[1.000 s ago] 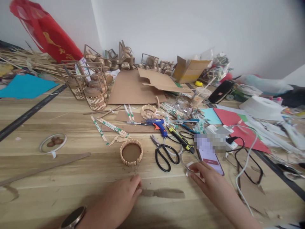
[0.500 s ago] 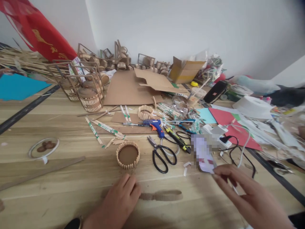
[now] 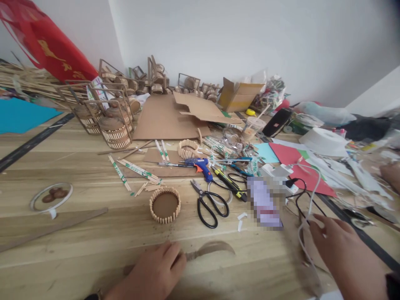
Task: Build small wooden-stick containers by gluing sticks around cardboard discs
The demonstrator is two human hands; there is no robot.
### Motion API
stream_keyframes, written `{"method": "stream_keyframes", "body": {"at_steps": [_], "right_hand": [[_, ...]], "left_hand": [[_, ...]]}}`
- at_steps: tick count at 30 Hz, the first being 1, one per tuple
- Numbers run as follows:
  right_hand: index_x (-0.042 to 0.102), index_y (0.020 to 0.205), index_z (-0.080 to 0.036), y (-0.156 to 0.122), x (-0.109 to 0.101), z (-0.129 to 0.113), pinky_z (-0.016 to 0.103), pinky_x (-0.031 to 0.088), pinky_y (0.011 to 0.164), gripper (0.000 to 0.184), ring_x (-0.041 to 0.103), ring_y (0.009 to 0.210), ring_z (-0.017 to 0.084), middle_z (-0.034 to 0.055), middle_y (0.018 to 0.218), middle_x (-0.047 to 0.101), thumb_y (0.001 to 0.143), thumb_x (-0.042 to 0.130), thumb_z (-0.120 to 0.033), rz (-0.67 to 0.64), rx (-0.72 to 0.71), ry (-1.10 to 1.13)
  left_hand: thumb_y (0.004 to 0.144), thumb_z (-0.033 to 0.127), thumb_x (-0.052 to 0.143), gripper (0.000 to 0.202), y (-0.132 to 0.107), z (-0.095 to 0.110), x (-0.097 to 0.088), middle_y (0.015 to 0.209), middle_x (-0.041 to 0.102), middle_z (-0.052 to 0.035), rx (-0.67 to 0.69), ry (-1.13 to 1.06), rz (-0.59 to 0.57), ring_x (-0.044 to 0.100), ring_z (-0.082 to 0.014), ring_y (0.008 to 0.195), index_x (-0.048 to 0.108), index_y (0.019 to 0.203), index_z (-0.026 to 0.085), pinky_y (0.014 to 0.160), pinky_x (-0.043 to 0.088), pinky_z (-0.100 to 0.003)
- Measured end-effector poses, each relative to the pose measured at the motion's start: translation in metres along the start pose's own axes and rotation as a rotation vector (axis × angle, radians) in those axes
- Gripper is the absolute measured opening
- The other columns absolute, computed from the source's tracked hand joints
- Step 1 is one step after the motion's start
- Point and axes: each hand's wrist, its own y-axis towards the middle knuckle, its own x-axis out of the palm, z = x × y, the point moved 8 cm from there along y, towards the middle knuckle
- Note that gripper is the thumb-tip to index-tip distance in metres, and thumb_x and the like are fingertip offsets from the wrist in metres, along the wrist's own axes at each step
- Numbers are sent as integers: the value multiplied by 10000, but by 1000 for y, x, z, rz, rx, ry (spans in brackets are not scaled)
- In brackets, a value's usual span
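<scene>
My left hand point(image 3: 153, 271) rests at the table's front edge, fingers closed on one end of a brown cardboard strip point(image 3: 208, 248). The strip's free end curves up to the right. A small round basket of wooden sticks with a cardboard bottom point(image 3: 165, 204) stands just beyond that hand. My right hand point(image 3: 343, 250) lies at the front right, fingers bent together at a white cable point(image 3: 300, 235) that loops over a cardboard scrap. A phone point(image 3: 264, 203) lies to its left, apart from it.
Black scissors point(image 3: 208, 204), a blue glue gun point(image 3: 201, 166) and a yellow cutter point(image 3: 229, 184) lie mid-table. Cardboard sheets point(image 3: 165, 114), stick baskets point(image 3: 114, 131) and red paper point(image 3: 300, 166) crowd the back. Another person's hand point(image 3: 390, 175) shows at the far right.
My right hand has left the phone and moved right to the white cable. The cardboard strip's free end has lifted and curled. The view has shifted slightly.
</scene>
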Motion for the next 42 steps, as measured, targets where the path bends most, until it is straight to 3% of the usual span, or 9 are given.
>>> {"method": "stream_keyframes", "body": {"at_steps": [2, 5, 9, 18, 24, 29, 33, 37, 42], "right_hand": [[673, 892, -244, -2, 9, -41, 449, 519, 670, 255, 691, 797, 323, 165, 978, 690, 884, 461, -385, 16, -106, -2], [691, 981, -240, -8, 46, -123, 415, 561, 808, 259, 696, 930, 268, 105, 1013, 731, 923, 438, -255, -185, -478, 156], [636, 1208, -204, -8, 83, -175, 410, 569, 828, 455, 678, 975, 255, 110, 1060, 731, 853, 397, -51, -301, -676, 161], [585, 1104, -185, 2, 78, -197, 415, 531, 790, 314, 599, 882, 258, 96, 920, 672, 849, 421, -103, -295, -684, 277], [488, 999, -246, 39, 54, -171, 311, 480, 651, 158, 581, 711, 180, 0, 798, 550, 844, 488, -273, -272, -180, 934], [470, 929, -266, 21, 41, -190, 316, 411, 593, 151, 485, 611, 174, -13, 713, 487, 812, 543, -328, -413, -107, 1333], [496, 893, -261, -19, 55, -224, 297, 390, 585, 205, 441, 580, 148, -19, 718, 506, 774, 641, -343, -724, -66, 1572], [501, 842, -244, -41, 66, -247, 246, 322, 543, 236, 374, 504, 96, -50, 675, 483, 753, 698, -338, -875, -38, 1780], [441, 777, -240, -51, 74, -259, 231, 288, 493, 301, 334, 466, 86, -59, 647, 424, 722, 706, -370, -986, -65, 1800]], "left_hand": [[802, -20, 583, 313, 1, -1, 1, 960, 668, -23, -15, -5, -34, 639, -188, 767, 557, 1025, 198, 639, 502, -256], [824, 3, 597, 288, 2, -1, 2, 960, 659, -30, -18, -6, -52, 630, -187, 777, 560, 1032, 198, 643, 496, -252], [861, 43, 599, 227, 2, -1, 3, 958, 643, -41, -14, -9, -50, 615, -186, 785, 563, 1026, 194, 645, 489, -251], [837, 53, 625, 216, 4, 0, 2, 894, 636, -24, -27, 20, -5, 593, -196, 700, 579, 989, 199, 555, 464, -268], [859, 76, 637, 189, 6, 0, -4, 934, 644, -41, -33, -23, -44, 604, -197, 750, 584, 1008, 179, 595, 476, -269], [889, 90, 610, 100, 5, -3, -8, 907, 637, -17, -103, -146, -12, 581, -163, 726, 583, 880, 186, 626, 453, -247], [946, 120, 526, 103, 2, -7, -30, 909, 636, -14, -114, -298, 102, 593, -164, 761, 572, 895, 197, 678, 453, -256], [1015, 181, 390, 168, -7, -23, -60, 873, 623, -6, -199, -508, 342, 590, -155, 791, 539, 950, 223, 724, 459, -250], [974, 257, 495, 31, -24, -56, -61, 894, 558, 1, -473, -872, 566, 545, -117, 699, 490, 992, 232, 629, 472, -202]]}}
